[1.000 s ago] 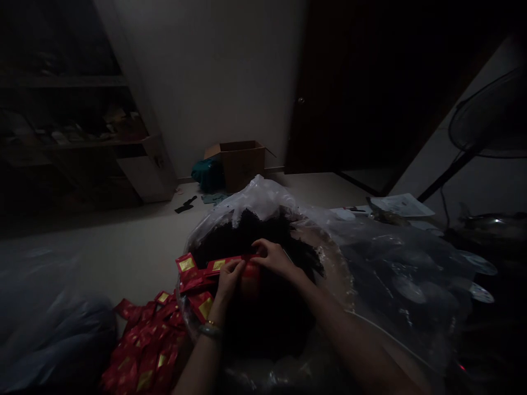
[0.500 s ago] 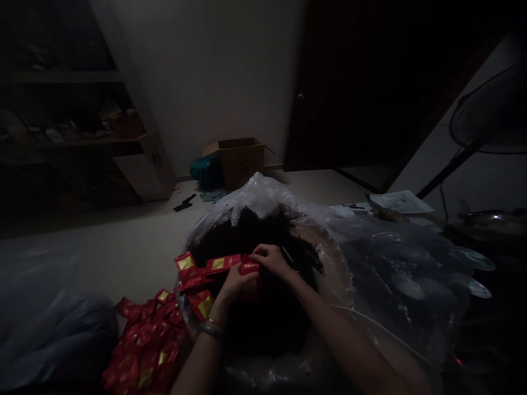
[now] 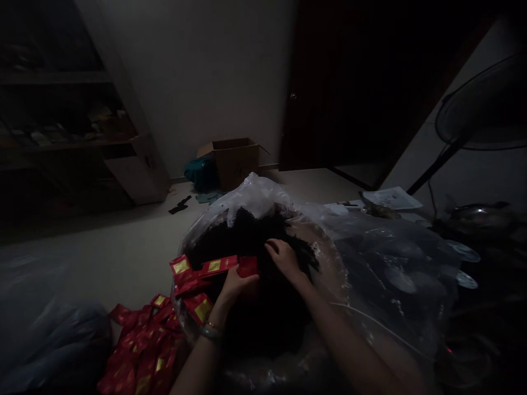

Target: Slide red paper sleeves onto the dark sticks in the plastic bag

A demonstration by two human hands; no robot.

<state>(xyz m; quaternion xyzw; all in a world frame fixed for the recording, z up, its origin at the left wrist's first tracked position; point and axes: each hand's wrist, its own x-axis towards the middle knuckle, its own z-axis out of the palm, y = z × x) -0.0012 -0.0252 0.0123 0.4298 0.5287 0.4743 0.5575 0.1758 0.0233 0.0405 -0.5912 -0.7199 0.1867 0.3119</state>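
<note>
The room is dim. My left hand (image 3: 235,286) is closed on a small red packet (image 3: 247,266), held over a heap of dark loose material (image 3: 251,241) inside a big clear plastic bag (image 3: 263,197). My right hand (image 3: 283,258) rests on the dark heap just right of the packet, fingers curled down into it; what it holds, if anything, is hidden. More red packets with gold labels (image 3: 218,265) lie along the bag's left rim. A bracelet shows on my left wrist.
A pile of red packets (image 3: 140,351) spreads on the floor at lower left. A cardboard box (image 3: 234,159) stands by the far wall, shelves (image 3: 82,137) at left, a fan (image 3: 486,109) and papers (image 3: 391,197) at right. Crumpled clear plastic (image 3: 403,263) lies right of the bag.
My right hand let go of the red packet and moved right onto the dark heap. My left hand keeps the packet. The view shifted slightly.
</note>
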